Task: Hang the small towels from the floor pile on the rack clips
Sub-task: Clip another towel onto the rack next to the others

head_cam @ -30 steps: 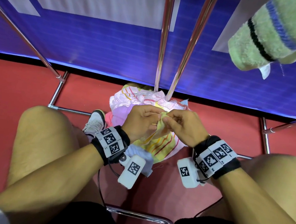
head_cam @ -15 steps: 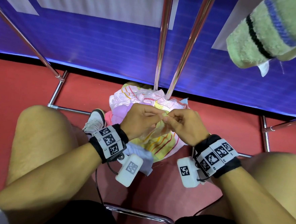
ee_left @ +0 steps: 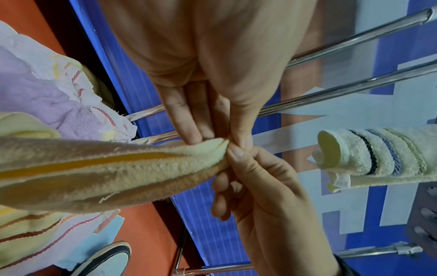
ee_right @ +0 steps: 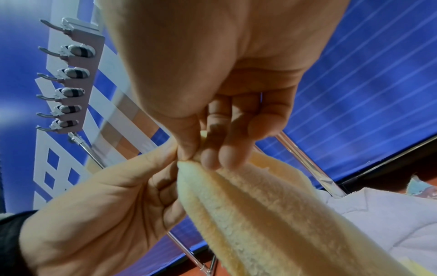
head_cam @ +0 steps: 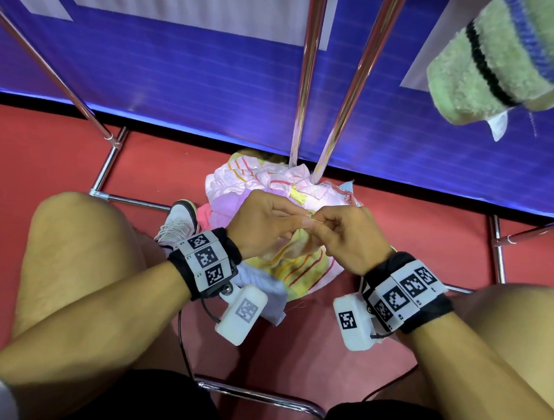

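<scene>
A pale yellow towel [head_cam: 301, 264] with red and orange stripes hangs from both hands above the floor pile [head_cam: 271, 183] of pink, lilac and yellow towels. My left hand [head_cam: 268, 224] and right hand [head_cam: 339, 230] meet and pinch the same top corner of the yellow towel [ee_left: 132, 164] between thumbs and fingertips. The wrist views show the corner bunched at the fingertips [ee_right: 187, 151]. A green striped towel [head_cam: 509, 58] hangs at the upper right. A grey bar of clips [ee_right: 73, 74] shows in the right wrist view, above and to the left.
Chrome rack poles [head_cam: 353, 84] rise from behind the pile, and base rails [head_cam: 108, 162] run over the red floor. A blue and white banner [head_cam: 213, 74] stands behind. My bare knees flank the pile; a white shoe [head_cam: 178, 222] sits left of it.
Both hands have risen slightly with the yellow towel's corner, and the fingers have worked closer together on it. The pile has stayed in place.
</scene>
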`<action>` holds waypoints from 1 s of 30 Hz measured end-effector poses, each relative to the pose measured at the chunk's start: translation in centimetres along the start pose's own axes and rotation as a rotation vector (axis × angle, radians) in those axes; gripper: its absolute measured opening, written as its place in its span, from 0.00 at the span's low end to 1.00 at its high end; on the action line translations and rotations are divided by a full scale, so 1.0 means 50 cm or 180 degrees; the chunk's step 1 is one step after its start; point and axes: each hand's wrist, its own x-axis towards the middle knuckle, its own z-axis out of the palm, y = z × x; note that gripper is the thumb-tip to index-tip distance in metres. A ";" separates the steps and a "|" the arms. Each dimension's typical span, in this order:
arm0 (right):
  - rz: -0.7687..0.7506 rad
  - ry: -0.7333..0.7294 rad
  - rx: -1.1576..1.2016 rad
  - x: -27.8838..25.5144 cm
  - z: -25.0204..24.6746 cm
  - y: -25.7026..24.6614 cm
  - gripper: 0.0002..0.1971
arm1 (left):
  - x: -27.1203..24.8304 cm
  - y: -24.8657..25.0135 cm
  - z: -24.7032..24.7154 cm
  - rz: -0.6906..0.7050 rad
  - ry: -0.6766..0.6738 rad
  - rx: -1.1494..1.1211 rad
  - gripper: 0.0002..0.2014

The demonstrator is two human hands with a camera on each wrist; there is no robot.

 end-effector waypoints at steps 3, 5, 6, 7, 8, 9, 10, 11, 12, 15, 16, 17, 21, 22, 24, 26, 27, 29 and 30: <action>-0.0022 0.0102 0.0137 0.002 -0.001 -0.001 0.15 | 0.005 0.007 -0.005 0.0076 0.0057 -0.0073 0.04; 0.0002 0.0126 0.0233 0.002 0.000 -0.005 0.16 | 0.007 0.012 -0.009 0.0049 0.0048 -0.0065 0.04; 0.0022 0.0135 0.0276 0.002 0.000 -0.006 0.17 | 0.009 0.011 -0.011 0.0030 0.0035 -0.0061 0.08; 0.0030 0.0142 0.0303 0.001 -0.001 -0.007 0.16 | 0.009 0.011 -0.012 0.0008 0.0008 -0.0077 0.10; 0.0032 0.0141 0.0301 0.000 -0.002 -0.008 0.16 | 0.010 0.010 -0.013 -0.0010 -0.0014 -0.0087 0.11; 0.0028 0.0134 0.0279 -0.001 -0.004 -0.009 0.15 | 0.011 0.010 -0.014 -0.0025 -0.0045 -0.0104 0.12; 0.0026 0.0123 0.0249 -0.002 -0.006 -0.009 0.14 | 0.011 0.010 -0.014 -0.0041 -0.0075 -0.0107 0.11; 0.0022 0.0114 0.0223 -0.003 -0.006 -0.010 0.13 | 0.012 0.010 -0.015 -0.0067 -0.0104 -0.0093 0.11; 0.0017 0.0103 0.0197 -0.004 -0.007 -0.012 0.13 | 0.013 0.010 -0.017 -0.0093 -0.0127 -0.0057 0.10; 0.0052 0.0099 0.0144 -0.005 -0.005 -0.011 0.13 | 0.016 0.011 -0.021 -0.0128 -0.0230 0.0015 0.05; 0.0067 0.0096 0.0143 -0.005 -0.005 -0.011 0.14 | 0.016 0.012 -0.022 -0.0127 -0.0255 -0.0003 0.04; 0.0068 0.0089 0.0138 -0.005 -0.004 -0.011 0.16 | 0.015 0.014 -0.024 -0.0117 -0.0272 -0.0050 0.03; 0.0052 0.0095 0.0066 -0.008 -0.009 -0.014 0.16 | 0.012 0.014 -0.023 -0.0085 -0.0332 -0.0122 0.03; 0.0061 0.0098 0.0042 -0.009 -0.010 -0.014 0.15 | 0.011 0.013 -0.021 -0.0099 -0.0336 -0.0104 0.03; 0.0078 0.0091 0.0013 -0.012 -0.010 -0.015 0.15 | 0.009 0.010 -0.019 -0.0149 -0.0293 -0.0091 0.03; 0.0064 0.0102 0.0006 -0.012 -0.008 -0.014 0.16 | 0.010 0.010 -0.021 -0.0155 -0.0268 -0.0078 0.03; 0.0058 0.0109 0.0012 -0.012 -0.005 -0.014 0.17 | 0.011 0.009 -0.022 -0.0150 -0.0274 -0.0077 0.03; 0.0045 0.0133 0.0018 -0.009 -0.004 -0.012 0.19 | 0.014 0.008 -0.025 -0.0179 -0.0278 -0.0135 0.02; 0.0032 0.0143 -0.0002 -0.008 -0.004 -0.011 0.19 | 0.015 0.007 -0.026 -0.0205 -0.0269 -0.0194 0.03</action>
